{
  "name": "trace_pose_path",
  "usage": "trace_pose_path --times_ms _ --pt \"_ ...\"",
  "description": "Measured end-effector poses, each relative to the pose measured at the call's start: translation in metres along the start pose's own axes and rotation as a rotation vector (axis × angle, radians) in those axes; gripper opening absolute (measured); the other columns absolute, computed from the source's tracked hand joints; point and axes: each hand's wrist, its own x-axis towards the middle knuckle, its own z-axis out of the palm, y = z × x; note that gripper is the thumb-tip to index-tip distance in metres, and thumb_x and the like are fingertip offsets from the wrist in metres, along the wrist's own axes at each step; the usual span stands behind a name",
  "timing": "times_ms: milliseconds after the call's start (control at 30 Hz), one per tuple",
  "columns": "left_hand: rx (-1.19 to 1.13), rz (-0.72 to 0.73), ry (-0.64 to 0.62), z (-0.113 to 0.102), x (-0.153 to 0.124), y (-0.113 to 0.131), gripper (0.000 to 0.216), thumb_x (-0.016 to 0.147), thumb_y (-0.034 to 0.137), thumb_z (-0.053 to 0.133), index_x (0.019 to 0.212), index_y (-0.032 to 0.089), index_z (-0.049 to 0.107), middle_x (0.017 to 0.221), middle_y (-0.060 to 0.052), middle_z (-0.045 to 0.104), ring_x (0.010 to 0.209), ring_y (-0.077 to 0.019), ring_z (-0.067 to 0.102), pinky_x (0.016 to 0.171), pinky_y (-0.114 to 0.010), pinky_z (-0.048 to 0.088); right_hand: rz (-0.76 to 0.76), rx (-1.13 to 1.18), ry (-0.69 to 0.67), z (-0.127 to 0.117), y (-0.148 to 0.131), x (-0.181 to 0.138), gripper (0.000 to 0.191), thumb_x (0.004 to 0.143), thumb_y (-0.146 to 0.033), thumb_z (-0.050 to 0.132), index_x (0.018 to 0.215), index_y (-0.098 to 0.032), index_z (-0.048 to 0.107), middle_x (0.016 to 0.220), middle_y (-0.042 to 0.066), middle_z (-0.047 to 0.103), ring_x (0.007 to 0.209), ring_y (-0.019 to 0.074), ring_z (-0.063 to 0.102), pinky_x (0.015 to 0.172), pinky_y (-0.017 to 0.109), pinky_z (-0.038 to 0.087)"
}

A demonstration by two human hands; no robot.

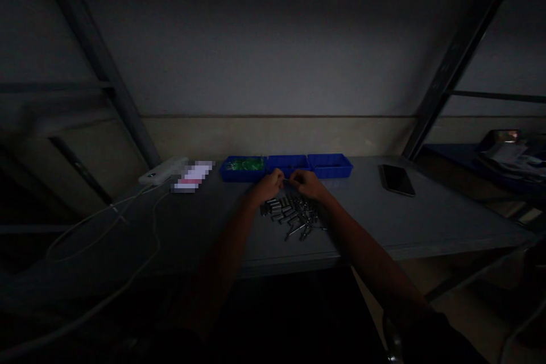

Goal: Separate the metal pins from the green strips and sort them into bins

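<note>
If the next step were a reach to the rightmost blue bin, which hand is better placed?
Probably the right hand: it is just left of the rightmost blue bin and nearer to it. The left hand is farther left, with the right hand in its way.

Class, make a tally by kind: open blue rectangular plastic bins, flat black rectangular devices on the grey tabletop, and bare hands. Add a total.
Open blue rectangular plastic bins: 3
Flat black rectangular device: 1
Bare hands (left hand, right hand): 2
Total: 6
</note>
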Motion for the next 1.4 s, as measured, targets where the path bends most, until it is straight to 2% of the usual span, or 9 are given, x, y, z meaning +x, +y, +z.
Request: trace_pose_path --times_ms 267,533,700,867,967,1133,1267,1400 --pt "-0.005 0.004 0.111 0.001 0.001 0.01 0.015 0.088 0.021 0.033 0.077 0.02 0.044 0.063 0.001 0.054 0.062 -0.0144 0.053 0.063 -0.026 0.038 -0.015 -0.08 0.074 0.001 0.003 0.003 0.012 0.081 -0.017 0.049 0.079 -0.014 0.061 0.073 0.003 0.063 0.064 0.0115 0.052 0.06 0.021 0.034" --pt "-0.005 -0.001 0.15 0.0 0.003 0.014 0.017 0.086 0.022 0.034 0.076 0.019 0.048 0.055 0.002 0.049 0.056 -0.0142 0.049 0.06 -0.026 0.036 -0.014 -0.14 0.092 0.001 0.0 0.002 0.017 0.086 -0.023 0.047 0.082 -0.014 0.062 0.074 0.004 0.064 0.065 0.0124 0.053 0.06 0.022 0.034" --pt "-0.032 -0.007 0.161 -0.003 0.003 0.013 0.021 0.087 0.022 0.033 0.078 0.018 0.052 0.055 0.002 0.052 0.056 -0.0139 0.051 0.062 -0.026 0.04 0.002 -0.147 0.096 -0.001 -0.004 0.001 0.023 0.088 -0.026 0.044 0.077 -0.014 0.062 0.072 0.004 0.064 0.064 0.0129 0.053 0.059 0.022 0.033" --pt "-0.09 0.017 0.236 -0.006 0.003 0.013 0.019 0.085 0.024 0.038 0.086 0.017 0.055 0.063 0.0 0.058 0.062 -0.0138 0.056 0.063 -0.025 0.042 0.026 -0.152 0.09 -0.005 -0.005 0.001 0.028 0.088 -0.027 0.043 0.072 -0.014 0.061 0.068 0.004 0.063 0.061 0.0119 0.051 0.057 0.022 0.032" --pt "-0.131 0.049 0.193 -0.007 0.001 0.016 0.019 0.082 0.03 0.045 0.088 0.016 0.058 0.068 -0.001 0.062 0.065 -0.0145 0.058 0.061 -0.024 0.042 0.006 -0.111 0.078 -0.005 -0.005 0.001 0.028 0.088 -0.027 0.042 0.071 -0.014 0.06 0.067 0.003 0.062 0.06 0.0113 0.05 0.057 0.021 0.032" --pt "-0.071 0.087 0.184 -0.012 -0.003 0.02 0.026 0.083 0.034 0.044 0.083 0.016 0.061 0.072 -0.003 0.064 0.067 -0.0151 0.058 0.063 -0.025 0.041 -0.011 0.021 0.08 -0.004 -0.006 0.0 0.029 0.086 -0.032 0.043 0.073 -0.013 0.06 0.065 0.0 0.058 0.06 0.0106 0.048 0.057 0.021 0.033" --pt "-0.031 0.062 0.181 -0.014 -0.003 0.02 0.033 0.085 0.037 0.038 0.082 0.015 0.063 0.067 -0.002 0.064 0.061 -0.015 0.055 0.059 -0.025 0.039 -0.033 0.049 0.11 -0.006 -0.009 -0.001 0.025 0.083 -0.034 0.047 0.081 -0.013 0.061 0.067 0.0 0.059 0.059 0.0101 0.048 0.057 0.021 0.033" --pt "-0.061 0.014 0.139 -0.016 0.0 0.023 0.038 0.086 0.04 0.035 0.08 0.015 0.063 0.063 -0.001 0.063 0.061 -0.0155 0.055 0.06 -0.025 0.041 -0.049 0.007 0.12 -0.01 -0.012 -0.001 0.028 0.084 -0.032 0.043 0.075 -0.014 0.061 0.064 -0.001 0.057 0.058 0.01 0.048 0.056 0.021 0.031"
